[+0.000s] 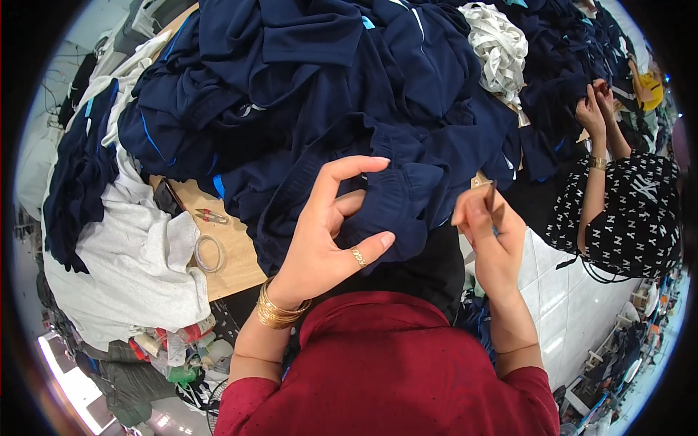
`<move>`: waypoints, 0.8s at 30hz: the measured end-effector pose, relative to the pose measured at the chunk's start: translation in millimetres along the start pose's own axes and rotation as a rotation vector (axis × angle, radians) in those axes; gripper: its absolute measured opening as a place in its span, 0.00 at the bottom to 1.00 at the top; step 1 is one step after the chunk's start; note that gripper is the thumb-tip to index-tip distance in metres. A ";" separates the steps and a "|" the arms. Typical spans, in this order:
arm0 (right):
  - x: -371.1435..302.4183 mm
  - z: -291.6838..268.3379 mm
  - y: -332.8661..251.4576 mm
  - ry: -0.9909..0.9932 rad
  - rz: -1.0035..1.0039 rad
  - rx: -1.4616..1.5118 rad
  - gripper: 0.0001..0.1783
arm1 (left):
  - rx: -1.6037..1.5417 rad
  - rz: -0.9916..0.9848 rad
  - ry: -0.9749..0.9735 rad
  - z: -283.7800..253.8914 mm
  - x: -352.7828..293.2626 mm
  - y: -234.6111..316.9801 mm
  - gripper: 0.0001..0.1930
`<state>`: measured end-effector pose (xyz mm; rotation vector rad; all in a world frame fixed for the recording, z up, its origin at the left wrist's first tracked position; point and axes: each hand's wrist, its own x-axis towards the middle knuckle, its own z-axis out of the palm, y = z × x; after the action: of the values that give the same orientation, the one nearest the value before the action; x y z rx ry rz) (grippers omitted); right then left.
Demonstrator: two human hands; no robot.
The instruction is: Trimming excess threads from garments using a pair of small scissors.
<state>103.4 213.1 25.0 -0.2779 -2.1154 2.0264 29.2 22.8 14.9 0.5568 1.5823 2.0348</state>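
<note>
The left hand (316, 243) spreads thumb and forefinger wide at the edge of a gathered navy garment (411, 203), which lies between both hands; the right hand (494, 240) has fingers drawn narrow, and whether they hold anything I cannot tell. Left of the left hand, a clear ring (219, 254) and red snips (211, 216) rest on the worktop (236, 267). Beyond both hands rises a navy clothing heap (305, 43)

Left hand (314, 243) at gathered navy garment (407, 195), right hand (496, 243) near.
</note>
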 end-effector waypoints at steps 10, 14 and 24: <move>-6.9 5.7 -1.6 -0.012 -0.141 -0.263 0.10 | -0.071 -0.049 -0.013 -4.0 -1.4 6.4 0.38; -0.5 11.6 14.7 0.062 -0.335 -0.482 0.07 | -0.017 0.000 0.003 -3.7 -0.1 8.0 0.41; 3.5 1.9 34.4 0.336 -0.178 -0.197 0.13 | 0.128 0.091 0.016 -17.0 -2.0 3.7 0.46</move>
<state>99.5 213.7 -9.4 -0.4124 -2.0448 1.5517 20.2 7.8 14.3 0.6726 1.7348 2.0172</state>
